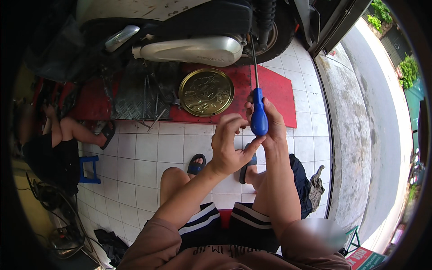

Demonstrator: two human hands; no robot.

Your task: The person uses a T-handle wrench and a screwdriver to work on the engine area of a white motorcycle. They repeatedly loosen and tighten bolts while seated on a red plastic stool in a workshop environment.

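My right hand [273, 123] is closed around the blue handle of a long screwdriver [259, 119]. The metal shaft points away from me, reaching the scooter [193, 48] between its silver engine cover and the black shock spring [265, 15]. What the tip touches is hidden in shadow. Beside the handle, my left hand [230, 144] has bent, parted fingers, with its thumb stretched toward the handle's butt end. Nothing shows in its grasp. Beyond my hands, a round gold-coloured metal tray [206, 92] lies on the red platform [276, 94] under the scooter.
Long metal tools [157, 105] lie left of the tray on a dark tread plate [135, 96]. At far left another person [54, 148] sits near a blue stool [90, 169]. A dark cloth [300, 184] lies right of my legs on the tiles, and a road runs outside at right.
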